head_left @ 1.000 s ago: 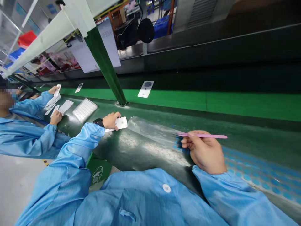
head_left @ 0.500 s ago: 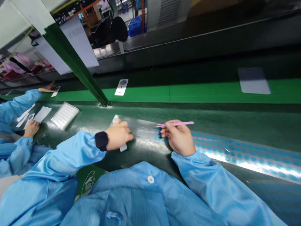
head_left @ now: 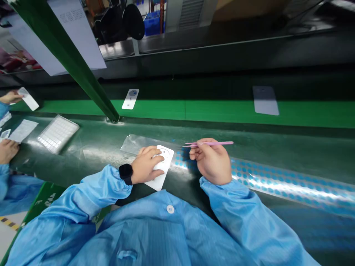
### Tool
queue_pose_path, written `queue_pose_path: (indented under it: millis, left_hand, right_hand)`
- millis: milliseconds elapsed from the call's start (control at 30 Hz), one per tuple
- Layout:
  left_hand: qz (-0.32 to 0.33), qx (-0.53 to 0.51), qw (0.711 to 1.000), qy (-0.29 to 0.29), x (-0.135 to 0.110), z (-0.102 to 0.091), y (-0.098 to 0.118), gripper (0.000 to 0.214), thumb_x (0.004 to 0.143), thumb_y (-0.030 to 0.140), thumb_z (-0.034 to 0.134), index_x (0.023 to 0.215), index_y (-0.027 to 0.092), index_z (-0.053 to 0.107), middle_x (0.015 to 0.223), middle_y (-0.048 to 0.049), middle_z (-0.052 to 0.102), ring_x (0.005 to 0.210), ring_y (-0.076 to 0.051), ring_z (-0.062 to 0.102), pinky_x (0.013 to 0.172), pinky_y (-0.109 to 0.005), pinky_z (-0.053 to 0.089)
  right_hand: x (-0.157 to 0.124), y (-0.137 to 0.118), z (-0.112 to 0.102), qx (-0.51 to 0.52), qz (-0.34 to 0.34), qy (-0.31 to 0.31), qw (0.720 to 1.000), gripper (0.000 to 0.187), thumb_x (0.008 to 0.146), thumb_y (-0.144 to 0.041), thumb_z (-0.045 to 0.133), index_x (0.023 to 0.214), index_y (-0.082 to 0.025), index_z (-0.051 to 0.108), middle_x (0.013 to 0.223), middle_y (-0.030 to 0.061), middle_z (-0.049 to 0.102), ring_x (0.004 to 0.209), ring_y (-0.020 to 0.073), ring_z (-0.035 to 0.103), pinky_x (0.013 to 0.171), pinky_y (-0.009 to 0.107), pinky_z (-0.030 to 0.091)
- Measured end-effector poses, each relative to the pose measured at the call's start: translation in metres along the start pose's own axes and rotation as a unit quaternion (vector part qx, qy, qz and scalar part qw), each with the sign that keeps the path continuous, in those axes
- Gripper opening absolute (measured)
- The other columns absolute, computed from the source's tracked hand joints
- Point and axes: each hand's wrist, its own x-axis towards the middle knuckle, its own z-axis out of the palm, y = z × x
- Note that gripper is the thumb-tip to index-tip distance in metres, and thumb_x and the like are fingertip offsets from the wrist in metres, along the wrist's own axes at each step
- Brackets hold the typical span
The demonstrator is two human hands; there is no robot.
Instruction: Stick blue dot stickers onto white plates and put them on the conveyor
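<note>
My left hand (head_left: 146, 165), with a dark watch at the wrist, rests on a white rounded-corner panel (head_left: 160, 180). Its fingers and thumb are spread over the panel's face and cover much of it; a circular outline and small dots show near the top. My right hand (head_left: 214, 162) is closed around pink tweezers (head_left: 222, 143), whose tips point left. Those tips hover over the near end of a long clear strip (head_left: 277, 179) bearing rows of blue round dots. The tweezer tips look apart, and I cannot make out anything between them.
Behind, a green belt (head_left: 166, 111) carries a white panel with a dark circle (head_left: 130, 99) and a plain pale panel (head_left: 265, 100). A slanted green post (head_left: 83, 74) stands left. Beyond a tray of small white pieces (head_left: 58, 133), a co-worker's hand (head_left: 11, 97) holds another panel.
My left hand has moved right with the white panel, which now shows more from under the fingers. My right hand stays nearly in place. The view has shifted; the co-worker's hand has lifted a panel.
</note>
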Motion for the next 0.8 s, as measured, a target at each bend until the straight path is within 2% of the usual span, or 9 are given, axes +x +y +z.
queue_pose_path:
  millis: [100,167,233,367,600,800]
  left_hand:
    - [-0.013,-0.025,1.0,0.007,-0.004,0.011,-0.004,0.037,0.077,0.042,0.072,0.106,0.02,0.066,0.12,-0.0113,0.062,0.126,-0.032,0.045,0.102,-0.051,0.038]
    - [-0.007,-0.032,0.999,0.025,-0.006,0.017,-0.003,0.035,0.078,0.042,0.071,0.106,0.02,0.066,0.121,-0.0108,0.063,0.128,-0.033,0.043,0.103,-0.053,0.037]
    - [-0.001,-0.034,0.998,0.045,-0.007,0.021,-0.001,0.034,0.08,0.042,0.069,0.105,0.019,0.067,0.121,-0.0099,0.064,0.129,-0.034,0.042,0.105,-0.055,0.036]
    - [0.008,-0.035,0.997,0.062,-0.009,0.024,0.0,0.032,0.082,0.042,0.067,0.105,0.019,0.067,0.121,-0.0085,0.065,0.13,-0.034,0.043,0.108,-0.056,0.034]
    - [0.018,-0.044,0.997,0.065,-0.008,0.023,0.003,0.033,0.081,0.043,0.069,0.104,0.019,0.067,0.121,-0.006,0.066,0.129,-0.032,0.044,0.111,-0.052,0.033]
    - [0.029,-0.041,0.997,0.065,-0.008,0.022,0.004,0.033,0.083,0.044,0.067,0.104,0.019,0.067,0.122,-0.0058,0.065,0.128,-0.032,0.044,0.111,-0.053,0.031]
  right_hand:
    - [0.005,-0.011,-0.004,-0.157,0.016,-0.028,0.987,0.021,0.071,-0.034,0.073,0.073,-0.02,0.058,0.054,-0.001,0.063,0.044,0.0123,0.058,0.041,0.022,0.046]
    - [0.01,-0.015,-0.007,-0.264,0.053,-0.069,0.961,0.019,0.071,-0.032,0.073,0.072,-0.018,0.06,0.056,0.0014,0.065,0.046,0.0132,0.06,0.043,0.023,0.048]
    - [0.015,-0.014,-0.01,-0.311,0.093,-0.099,0.941,0.018,0.072,-0.031,0.073,0.072,-0.018,0.061,0.058,0.0031,0.067,0.05,0.0141,0.062,0.045,0.023,0.05]
    - [0.022,-0.009,-0.013,-0.282,0.144,-0.113,0.942,0.025,0.069,-0.037,0.076,0.072,-0.018,0.06,0.061,0.004,0.067,0.052,0.0141,0.063,0.046,0.023,0.051]
    - [0.021,-0.013,-0.011,-0.22,0.162,-0.075,0.959,0.045,0.05,-0.052,0.085,0.068,-0.018,0.06,0.056,0.0024,0.065,0.05,0.0133,0.061,0.043,0.022,0.051]
    - [0.022,-0.014,-0.008,-0.239,0.184,-0.058,0.952,0.037,0.059,-0.044,0.084,0.068,-0.016,0.062,0.058,0.0044,0.066,0.05,0.0129,0.061,0.043,0.022,0.052]
